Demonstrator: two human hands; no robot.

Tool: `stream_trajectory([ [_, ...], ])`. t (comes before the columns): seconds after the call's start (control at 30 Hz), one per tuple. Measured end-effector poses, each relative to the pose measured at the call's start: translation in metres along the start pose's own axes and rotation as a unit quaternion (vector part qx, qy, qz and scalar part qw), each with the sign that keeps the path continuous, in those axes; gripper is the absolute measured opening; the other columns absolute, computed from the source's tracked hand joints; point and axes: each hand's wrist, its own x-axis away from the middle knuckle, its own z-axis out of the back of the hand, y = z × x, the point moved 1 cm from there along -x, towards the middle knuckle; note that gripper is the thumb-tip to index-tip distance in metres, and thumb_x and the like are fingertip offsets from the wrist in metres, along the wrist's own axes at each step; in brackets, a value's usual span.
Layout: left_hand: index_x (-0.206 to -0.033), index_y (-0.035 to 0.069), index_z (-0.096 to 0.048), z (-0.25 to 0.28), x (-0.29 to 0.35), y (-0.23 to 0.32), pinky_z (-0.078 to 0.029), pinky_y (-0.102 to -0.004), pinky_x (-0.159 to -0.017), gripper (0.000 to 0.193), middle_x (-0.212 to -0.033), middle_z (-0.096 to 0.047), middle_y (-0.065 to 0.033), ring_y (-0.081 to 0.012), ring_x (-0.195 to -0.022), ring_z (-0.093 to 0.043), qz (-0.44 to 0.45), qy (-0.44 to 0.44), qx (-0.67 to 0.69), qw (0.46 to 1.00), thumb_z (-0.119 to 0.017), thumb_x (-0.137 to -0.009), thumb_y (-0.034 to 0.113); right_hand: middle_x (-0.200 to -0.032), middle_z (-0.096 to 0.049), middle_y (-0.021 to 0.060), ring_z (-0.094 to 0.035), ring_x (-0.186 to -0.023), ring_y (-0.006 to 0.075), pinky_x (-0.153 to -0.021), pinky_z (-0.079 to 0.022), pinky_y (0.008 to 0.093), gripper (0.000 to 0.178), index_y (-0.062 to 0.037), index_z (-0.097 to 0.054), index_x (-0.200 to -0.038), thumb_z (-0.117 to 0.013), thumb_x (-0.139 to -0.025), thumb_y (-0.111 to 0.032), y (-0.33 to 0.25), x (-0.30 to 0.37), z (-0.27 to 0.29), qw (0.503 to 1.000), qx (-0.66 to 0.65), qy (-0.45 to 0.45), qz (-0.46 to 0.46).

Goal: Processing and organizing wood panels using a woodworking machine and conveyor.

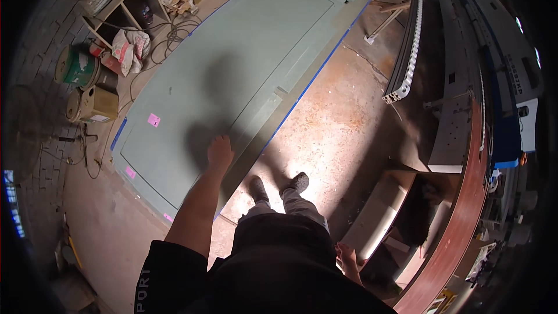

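Note:
My left hand (220,151) is over the near part of a large grey-green panel (256,46), close to its right border. It looks closed, with the fingers folded under and hidden; anything inside it is out of sight. Whether it touches the panel I cannot tell. Thin dark lines run along the panel, and blue tape (317,70) follows its right edge. A pink paper tag (153,120) and several others are stuck on its left and near parts. My right hand (347,254) hangs low at my right side, partly hidden by my body, fingers loosely apart and seemingly holding nothing.
Left of the panel are a wooden shelf unit (136,9), a green bucket (78,67), a square tin (100,103) and loose cables (171,35). A metal rail (407,52) extends along the right. An open-fronted cabinet (378,212) with a reddish top (465,221) is close on my right.

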Motion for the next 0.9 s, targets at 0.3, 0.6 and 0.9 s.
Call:
stream_trajectory([
  [0.3,-0.108,0.01,-0.053,0.012,0.006,0.018,-0.055,-0.0421,-0.077,0.047,-0.105,-0.057,-0.0122,-0.0298,-0.098,-0.061,0.008,0.037,0.004,0.999,-0.076,-0.073,0.031,-0.083,-0.066,0.0024,-0.058,-0.067,0.0112,-0.061,-0.048,0.0272,0.025,-0.0011,-0.069,-0.098,-0.062,-0.086,-0.022,0.072,0.021,-0.021,0.999,0.017,0.012,0.038],
  [0.6,-0.13,0.008,-0.048,-0.009,0.017,-0.016,-0.045,-0.0453,-0.095,0.065,-0.12,-0.055,-0.016,-0.0347,-0.109,-0.055,-0.045,0.049,0.022,0.998,-0.072,-0.076,0.033,-0.083,-0.067,0.0058,-0.063,-0.067,0.0142,-0.058,-0.051,0.0283,0.021,-0.001,-0.067,-0.094,-0.058,-0.086,-0.019,0.108,0.047,-0.025,0.993,-0.012,0.078,0.089],
  [0.9,-0.14,0.0,-0.036,-0.019,0.025,0.014,-0.037,-0.0458,-0.104,0.083,-0.128,-0.049,-0.0229,-0.0381,-0.12,-0.046,-0.057,0.006,0.043,0.997,-0.072,-0.07,0.026,-0.088,-0.069,0.0071,-0.066,-0.068,0.0153,-0.055,-0.053,0.0282,0.022,-0.0039,-0.067,-0.098,-0.052,-0.087,-0.016,0.232,0.012,-0.039,0.946,0.11,0.122,0.28],
])
